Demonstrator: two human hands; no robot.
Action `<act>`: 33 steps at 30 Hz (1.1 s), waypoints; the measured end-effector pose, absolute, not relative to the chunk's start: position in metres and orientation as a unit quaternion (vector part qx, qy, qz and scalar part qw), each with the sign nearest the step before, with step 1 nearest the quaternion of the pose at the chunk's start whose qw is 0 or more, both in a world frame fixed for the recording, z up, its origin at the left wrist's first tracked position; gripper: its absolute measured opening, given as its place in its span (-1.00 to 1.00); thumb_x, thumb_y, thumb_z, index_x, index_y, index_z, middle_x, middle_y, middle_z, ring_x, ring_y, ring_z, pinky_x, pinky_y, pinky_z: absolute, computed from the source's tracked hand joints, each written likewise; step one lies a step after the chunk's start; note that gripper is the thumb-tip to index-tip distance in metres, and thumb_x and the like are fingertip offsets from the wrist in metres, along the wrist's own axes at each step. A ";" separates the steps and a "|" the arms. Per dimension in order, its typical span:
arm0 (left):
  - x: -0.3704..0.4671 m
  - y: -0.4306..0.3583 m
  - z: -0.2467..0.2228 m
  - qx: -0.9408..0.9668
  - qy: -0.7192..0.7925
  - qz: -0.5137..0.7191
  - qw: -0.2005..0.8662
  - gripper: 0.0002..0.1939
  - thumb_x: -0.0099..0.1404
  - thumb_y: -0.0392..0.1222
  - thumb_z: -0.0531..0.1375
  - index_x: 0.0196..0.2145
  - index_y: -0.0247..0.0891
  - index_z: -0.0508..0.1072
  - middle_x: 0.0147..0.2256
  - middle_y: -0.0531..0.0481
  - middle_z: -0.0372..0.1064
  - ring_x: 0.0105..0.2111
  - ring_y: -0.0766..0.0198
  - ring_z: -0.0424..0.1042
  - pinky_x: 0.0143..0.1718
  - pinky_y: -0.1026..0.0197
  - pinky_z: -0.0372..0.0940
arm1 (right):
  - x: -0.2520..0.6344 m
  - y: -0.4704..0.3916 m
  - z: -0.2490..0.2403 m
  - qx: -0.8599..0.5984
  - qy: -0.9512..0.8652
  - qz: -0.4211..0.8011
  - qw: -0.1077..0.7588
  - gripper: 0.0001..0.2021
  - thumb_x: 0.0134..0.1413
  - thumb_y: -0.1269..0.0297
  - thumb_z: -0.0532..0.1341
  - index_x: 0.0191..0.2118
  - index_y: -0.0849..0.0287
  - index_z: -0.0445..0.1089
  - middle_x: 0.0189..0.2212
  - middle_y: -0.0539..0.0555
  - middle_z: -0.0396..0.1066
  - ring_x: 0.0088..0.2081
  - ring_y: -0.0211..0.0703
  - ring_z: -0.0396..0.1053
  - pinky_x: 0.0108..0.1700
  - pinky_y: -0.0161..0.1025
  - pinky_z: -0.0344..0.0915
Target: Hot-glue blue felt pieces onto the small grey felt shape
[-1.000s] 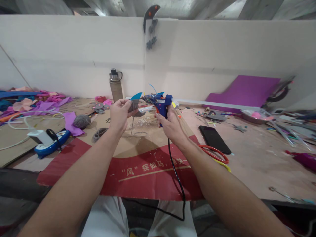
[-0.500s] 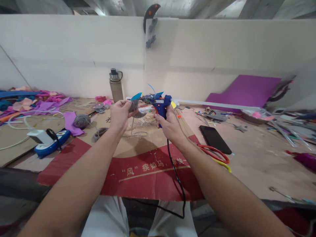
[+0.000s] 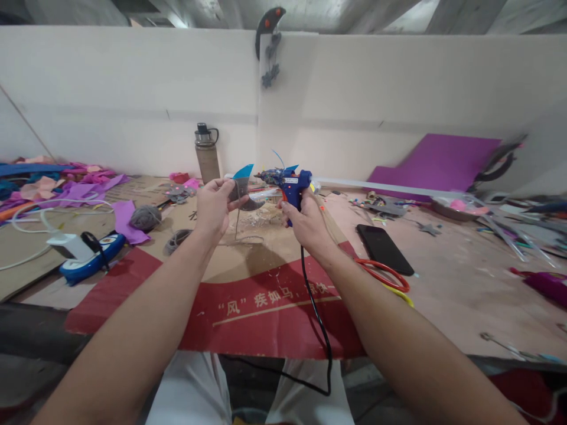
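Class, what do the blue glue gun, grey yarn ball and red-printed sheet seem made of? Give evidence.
Blue glue gun: probably smooth, slightly glossy plastic, from its moulded-looking body.
Grey yarn ball: matte fibre, from its fuzzy surface; wool or acrylic, I cannot tell.
Red-printed sheet: likely matte cardboard, from its bare brown areas and flat, stiff look.

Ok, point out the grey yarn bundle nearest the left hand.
The looser coil on the cardboard is nearest the left hand; the rounder ball lies farther off, by the purple strip.
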State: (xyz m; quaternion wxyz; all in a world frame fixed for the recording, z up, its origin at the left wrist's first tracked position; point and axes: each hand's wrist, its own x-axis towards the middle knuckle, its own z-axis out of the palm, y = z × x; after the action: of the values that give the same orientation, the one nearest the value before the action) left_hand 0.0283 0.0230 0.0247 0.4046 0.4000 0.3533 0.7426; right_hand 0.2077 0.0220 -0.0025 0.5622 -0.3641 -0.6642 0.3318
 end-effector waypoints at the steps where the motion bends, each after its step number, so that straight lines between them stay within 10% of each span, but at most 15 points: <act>1: 0.028 0.023 0.025 0.399 0.355 0.742 0.406 -0.89 0.15 -0.26 0.25 -0.42 -0.25 0.34 -0.52 0.09 0.35 -0.42 0.24 0.54 -0.30 0.13 0.49 | 0.209 0.023 -0.002 -0.373 -0.645 0.352 0.566 -0.77 0.11 0.30 0.11 -0.09 0.08 0.16 -0.28 0.05 0.44 -0.54 -0.28 0.24 -0.49 -0.23 0.29; 13: 0.033 0.025 0.014 0.525 0.387 0.715 0.250 -0.91 0.10 -0.27 0.28 -0.44 -0.22 0.41 -0.52 0.11 0.36 -0.54 0.38 0.38 -0.46 0.33 0.37 | 0.231 0.059 -0.028 -0.523 -0.600 0.409 0.446 -0.75 -0.05 0.37 0.28 -0.56 0.06 0.17 -0.67 0.04 0.25 -0.44 -0.04 0.39 -0.36 -0.10 0.39; 20: 0.039 0.015 0.017 0.573 0.428 0.686 0.136 -0.89 0.08 -0.38 0.29 -0.43 -0.23 0.46 -0.50 0.11 0.40 -0.49 0.39 0.37 -0.40 0.36 0.24 | 0.204 0.028 -0.003 -0.470 -0.685 0.242 0.501 -0.83 0.13 0.18 0.19 -0.39 0.09 0.21 -0.37 0.10 0.41 -0.16 -0.03 0.42 -0.01 -0.02 0.31; 26: 0.042 0.013 0.016 0.569 0.430 0.688 0.134 -0.90 0.12 -0.33 0.28 -0.36 -0.22 0.46 -0.43 0.08 0.44 -0.45 0.37 0.43 -0.35 0.35 0.29 | 0.166 0.003 0.008 -0.253 -0.547 0.611 0.513 -0.74 0.06 0.27 0.26 -0.19 0.08 0.15 -0.44 -0.08 0.33 -0.41 -0.26 0.38 -0.18 -0.15 0.40; 33: 0.047 0.017 0.013 0.507 0.390 0.716 0.280 -0.92 0.15 -0.23 0.27 -0.41 -0.25 0.43 -0.48 0.04 0.42 -0.46 0.31 0.47 -0.33 0.22 0.45 | 0.182 0.007 0.014 -0.330 -0.562 0.501 0.570 -0.89 0.14 0.26 0.20 -0.37 0.11 0.26 -0.53 -0.13 0.09 -0.57 -0.37 0.00 -0.52 -0.33 0.08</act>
State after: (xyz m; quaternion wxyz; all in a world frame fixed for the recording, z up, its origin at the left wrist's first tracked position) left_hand 0.0468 0.0173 0.0128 0.2804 0.5067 0.3899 0.7159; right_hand 0.1825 0.0073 0.0139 0.5699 -0.3296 -0.5623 0.5005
